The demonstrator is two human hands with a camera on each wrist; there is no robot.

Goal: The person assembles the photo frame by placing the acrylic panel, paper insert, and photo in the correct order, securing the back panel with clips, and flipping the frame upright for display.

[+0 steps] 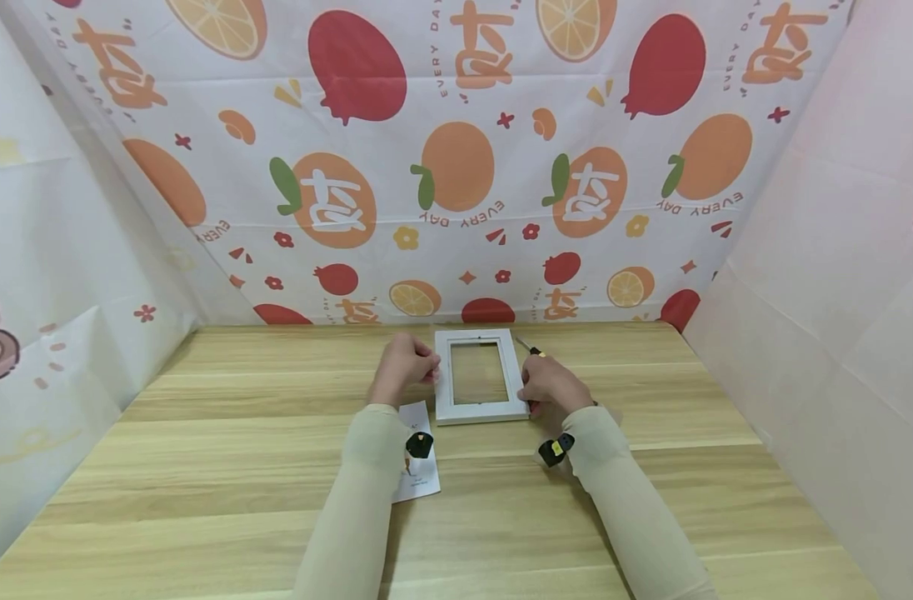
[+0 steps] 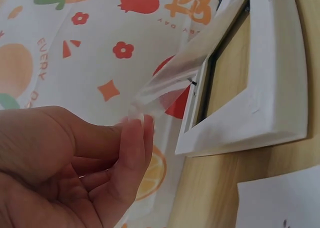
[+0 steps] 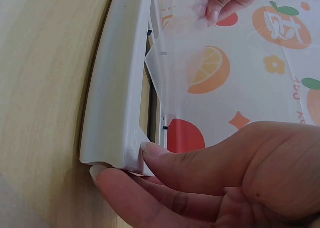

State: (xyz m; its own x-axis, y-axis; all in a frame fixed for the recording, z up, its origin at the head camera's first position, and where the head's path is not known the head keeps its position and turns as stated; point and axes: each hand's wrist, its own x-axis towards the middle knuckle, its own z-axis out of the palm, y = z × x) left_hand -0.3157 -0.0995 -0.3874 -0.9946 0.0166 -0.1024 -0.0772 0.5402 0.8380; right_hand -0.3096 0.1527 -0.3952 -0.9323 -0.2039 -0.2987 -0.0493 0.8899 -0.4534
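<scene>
A white picture frame (image 1: 482, 412) rests on the wooden table, its opening showing the wood behind. My left hand (image 1: 406, 368), beside the frame's left edge, pinches a thin clear plastic sheet (image 2: 172, 85) between thumb and fingers. In the right wrist view that clear sheet (image 3: 175, 63) slants up out of the frame's opening. With thumb on the face and fingers beneath, my right hand (image 1: 556, 385) grips the frame's lower right corner. Small dark tabs (image 3: 165, 128) stick up along the inner rim.
A thin tool like a screwdriver (image 1: 536, 351) lies by the frame's right side, partly hidden by my right hand. A white printed card (image 1: 426, 479) lies below the left forearm. Fruit-patterned cloth (image 1: 456, 267) walls the back; pale cloth (image 1: 824, 292) hangs at both sides.
</scene>
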